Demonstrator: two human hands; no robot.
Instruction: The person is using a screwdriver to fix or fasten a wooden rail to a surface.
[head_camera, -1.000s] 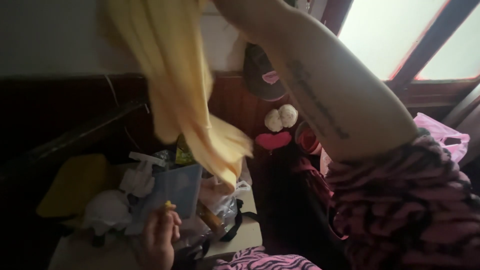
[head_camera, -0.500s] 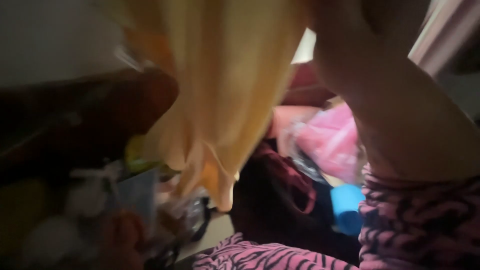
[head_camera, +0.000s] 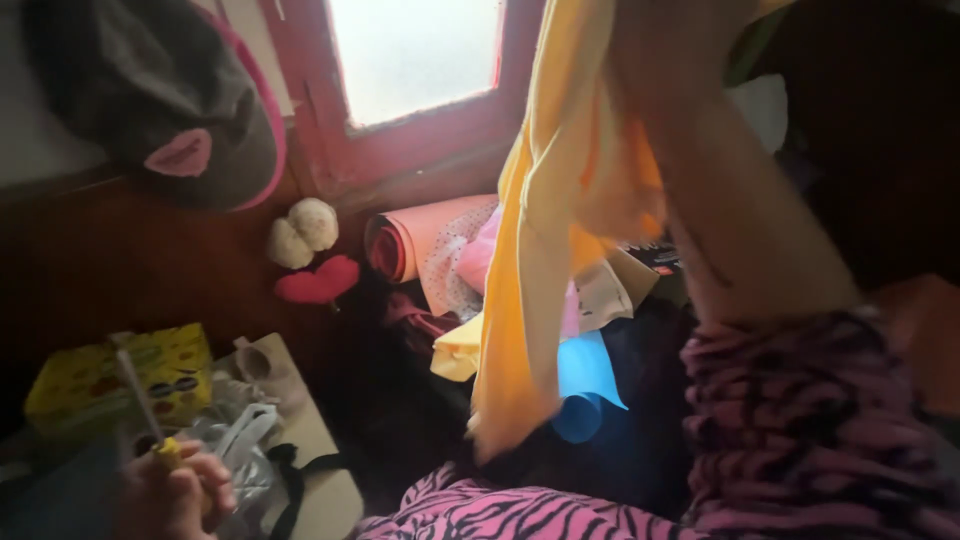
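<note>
A yellow cloth (head_camera: 545, 250) is held aloft before the window (head_camera: 415, 50) by the right hand (head_camera: 665, 60), seemingly grasping it. A screwdriver (head_camera: 140, 410) is gripped in the left hand (head_camera: 175, 495), low at the table's (head_camera: 320, 450) edge.

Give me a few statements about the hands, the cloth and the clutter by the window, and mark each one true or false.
1. The raised right arm holds up a yellow cloth. True.
2. The left hand is empty. False: it grips a thin tool with a yellow handle.
3. A yellow box lies near the left hand. True.
4. The window frame is blue. False: it is red.
5. A rolled pink sheet lies below the window. True.
6. The person's sleeve is plain white. False: it is pink with black stripes.
</note>
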